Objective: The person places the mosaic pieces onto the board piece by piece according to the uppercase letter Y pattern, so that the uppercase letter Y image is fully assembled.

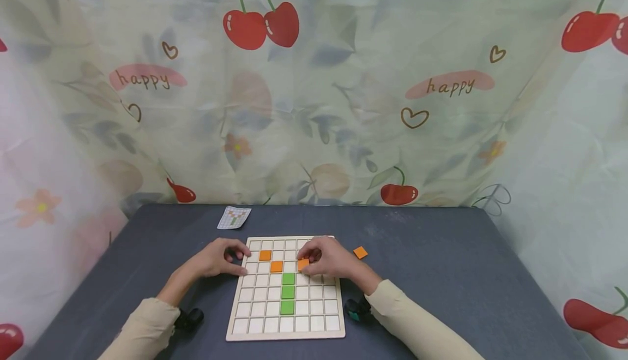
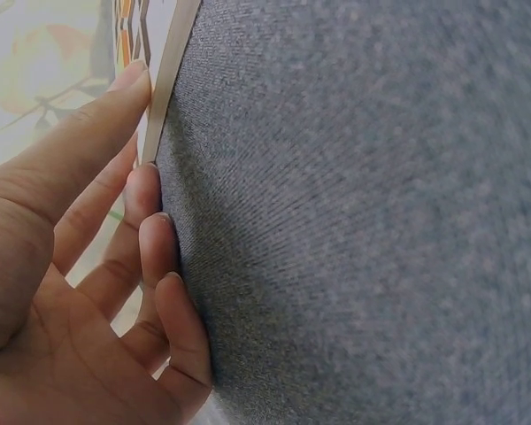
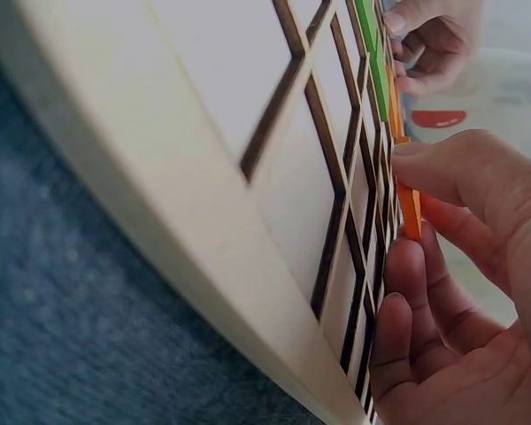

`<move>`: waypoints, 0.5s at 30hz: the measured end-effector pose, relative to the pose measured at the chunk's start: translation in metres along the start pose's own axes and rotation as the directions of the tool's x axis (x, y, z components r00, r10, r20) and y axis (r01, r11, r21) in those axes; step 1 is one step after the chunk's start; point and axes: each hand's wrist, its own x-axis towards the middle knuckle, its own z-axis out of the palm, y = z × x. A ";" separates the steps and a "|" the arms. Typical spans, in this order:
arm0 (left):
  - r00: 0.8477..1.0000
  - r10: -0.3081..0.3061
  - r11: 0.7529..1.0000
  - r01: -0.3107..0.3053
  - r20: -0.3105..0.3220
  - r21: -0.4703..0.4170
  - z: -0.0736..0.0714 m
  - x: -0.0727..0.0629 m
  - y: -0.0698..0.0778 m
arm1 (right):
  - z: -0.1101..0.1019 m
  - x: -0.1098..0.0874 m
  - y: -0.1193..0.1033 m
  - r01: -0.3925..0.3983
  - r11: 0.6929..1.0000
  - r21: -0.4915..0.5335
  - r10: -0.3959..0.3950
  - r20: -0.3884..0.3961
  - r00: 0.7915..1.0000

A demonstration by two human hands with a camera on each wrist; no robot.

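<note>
A pale wooden grid board (image 1: 272, 326) lies on the table. My right hand (image 1: 334, 257) pinches an orange square tile (image 1: 303, 264) between thumb and fingers, over the board's upper right part. In the right wrist view the held tile (image 3: 411, 211) is tilted, close over the grid. My left hand (image 1: 218, 256) touches the board's left edge, thumb and fingertips spread along it. Two orange tiles sit in cells on a diagonal, the upper one (image 1: 265, 255) left of the lower one (image 1: 277, 266). Below them, three green tiles (image 1: 288, 292) form a vertical column.
A loose orange tile (image 1: 360, 252) lies on the dark table (image 1: 432, 273) to the right of the board. A small printed card (image 1: 234, 217) with a coloured grid pattern lies behind the board's left side. A patterned curtain (image 1: 314, 103) encloses the back and sides.
</note>
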 end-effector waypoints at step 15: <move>0.999 -0.034 0.999 0.034 -0.007 0.009 0.000 0.001 0.001 | 0.002 0.004 -0.007 -0.063 0.997 -0.052 0.064 0.007 0.998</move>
